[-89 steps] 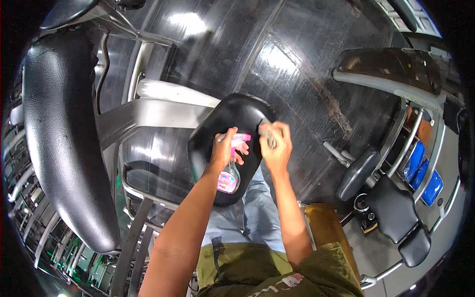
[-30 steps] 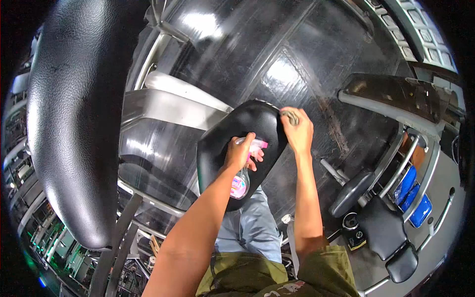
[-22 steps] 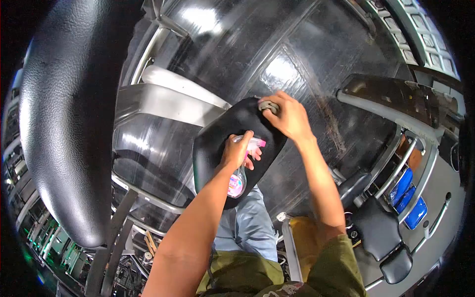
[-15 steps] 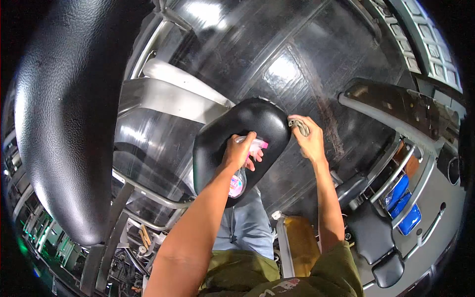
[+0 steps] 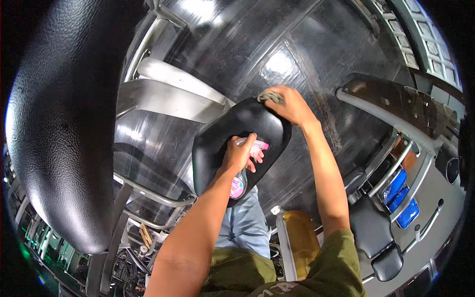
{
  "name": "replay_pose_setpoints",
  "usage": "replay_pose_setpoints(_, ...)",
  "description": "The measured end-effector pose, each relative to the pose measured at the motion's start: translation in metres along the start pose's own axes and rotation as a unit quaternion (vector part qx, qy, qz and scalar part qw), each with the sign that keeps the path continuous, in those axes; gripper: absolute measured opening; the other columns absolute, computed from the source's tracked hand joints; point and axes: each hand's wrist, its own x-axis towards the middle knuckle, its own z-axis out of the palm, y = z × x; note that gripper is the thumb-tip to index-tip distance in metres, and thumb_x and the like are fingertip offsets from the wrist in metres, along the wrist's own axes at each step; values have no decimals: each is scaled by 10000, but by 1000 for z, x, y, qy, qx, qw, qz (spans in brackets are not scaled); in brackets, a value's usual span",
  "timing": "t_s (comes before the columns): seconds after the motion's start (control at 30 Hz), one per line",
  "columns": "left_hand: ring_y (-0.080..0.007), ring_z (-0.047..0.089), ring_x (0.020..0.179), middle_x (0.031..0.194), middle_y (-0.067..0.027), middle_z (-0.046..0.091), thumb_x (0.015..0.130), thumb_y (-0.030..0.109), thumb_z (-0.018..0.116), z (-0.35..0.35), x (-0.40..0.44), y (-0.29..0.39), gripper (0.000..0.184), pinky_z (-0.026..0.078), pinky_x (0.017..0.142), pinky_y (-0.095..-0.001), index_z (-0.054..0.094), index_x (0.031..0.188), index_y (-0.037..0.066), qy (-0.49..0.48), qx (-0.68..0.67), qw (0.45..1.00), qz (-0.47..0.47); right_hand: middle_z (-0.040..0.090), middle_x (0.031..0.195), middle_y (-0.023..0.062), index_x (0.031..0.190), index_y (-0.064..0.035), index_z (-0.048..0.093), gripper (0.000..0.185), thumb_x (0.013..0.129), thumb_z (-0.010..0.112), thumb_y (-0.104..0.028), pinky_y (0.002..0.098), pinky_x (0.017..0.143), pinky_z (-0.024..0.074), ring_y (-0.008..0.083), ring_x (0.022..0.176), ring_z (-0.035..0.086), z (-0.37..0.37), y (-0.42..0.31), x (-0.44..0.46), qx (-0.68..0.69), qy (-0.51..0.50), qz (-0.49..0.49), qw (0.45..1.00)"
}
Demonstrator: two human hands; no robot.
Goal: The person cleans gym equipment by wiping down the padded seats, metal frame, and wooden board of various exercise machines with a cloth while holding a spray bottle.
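While the left hand (image 5: 241,154) was wrapped around the head and neck of a clear spray bottle (image 5: 237,188), the right hand (image 5: 294,109), well apart from it, pinched a crumpled grey-green cloth (image 5: 270,97) at the far edge of a black padded seat (image 5: 212,148). The bottle was over the seat's middle, its pink nozzle (image 5: 265,146) toward the right edge and its body toward the near edge; whether it touched the padding could not be told. Because the cloth was bunched small and seemed to reach past the far edge, it could have slipped from the fingertips onto the dark floor (image 5: 237,54). An unmeant squeeze by the left fingers might have sent spray over the right edge, leaving that floor slick. On the bottle was a round pink label, its lettering too small to read; the olive shirt (image 5: 242,267) bore a pale print, also unreadable.
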Motion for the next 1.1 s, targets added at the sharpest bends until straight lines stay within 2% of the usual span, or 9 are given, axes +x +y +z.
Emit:
replay_pose_setpoints(0.07,-238,657,527,718,-157,681,943,432,527,0,1,0,544,516,353,-359,696,934,-85,-3,7,1000,0,691,1018,142,1104,-119,719,305,815,697,-217,400,868,521,331,956,674,-6,-3,-32,35,47,-3,998)
replay_pose_setpoints(0.13,-235,657,525,718,-156,682,945,428,527,1,1,0,538,516,352,-355,698,929,-81,1,11,1000,-1,665,1012,111,1119,-124,712,307,820,691,-187,382,863,516,303,951,666,-6,-4,-60,50,64,66,995)
replay_pose_setpoints(0.27,-202,670,525,712,-136,697,941,382,553,2,0,1,490,529,361,-320,694,853,-79,9,-1,1000,-8,651,989,71,1130,-139,706,284,849,681,-167,381,832,518,286,943,662,12,-17,-77,-12,168,24,985)
replay_pose_setpoints(0.43,-203,662,506,703,-133,696,935,377,562,2,0,1,488,529,369,-317,691,843,-85,22,-12,1000,-2,630,1003,47,1064,-169,717,262,803,732,-190,395,795,532,281,937,651,13,-48,-21,-69,121,-17,990)
replay_pose_setpoints(0.53,-208,640,459,681,-140,696,927,368,560,4,-3,1,489,520,362,-319,693,778,-77,44,-2,999,6,630,1022,37,1044,-202,729,274,772,752,-230,405,814,548,280,951,645,21,-67,11,-243,0,-69,968)
replay_pose_setpoints(0.7,-193,611,414,661,-122,694,933,383,539,2,-1,-3,483,502,360,-299,689,765,-44,53,15,998,26,608,1095,19,1089,-226,716,328,765,757,-218,420,778,563,278,1003,612,8,-50,-14,-212,1,-156,965)
replay_pose_setpoints(0.9,-184,656,524,709,-119,702,931,383,540,3,-13,5,446,516,391,-325,718,857,-19,44,39,998,36,619,1134,29,1150,-262,699,403,779,726,-108,399,813,558,271,994,618,-21,-33,-96,-191,-41,-59,979)
replay_pose_setpoints(1.0,-191,656,529,691,-116,696,932,375,524,3,-18,12,460,524,398,-332,755,912,-23,32,61,997,44,628,1109,30,1144,-244,701,389,785,719,-94,394,808,549,272,984,622,-17,-19,-105,-158,0,-76,984)
replay_pose_setpoints(1.1,-171,606,448,661,-95,681,942,426,534,3,-21,1,502,509,398,-324,745,859,-22,41,61,990,119,639,1062,49,1122,-213,709,341,802,708,-95,402,803,531,293,975,630,-10,-22,-83,-160,28,-102,981)
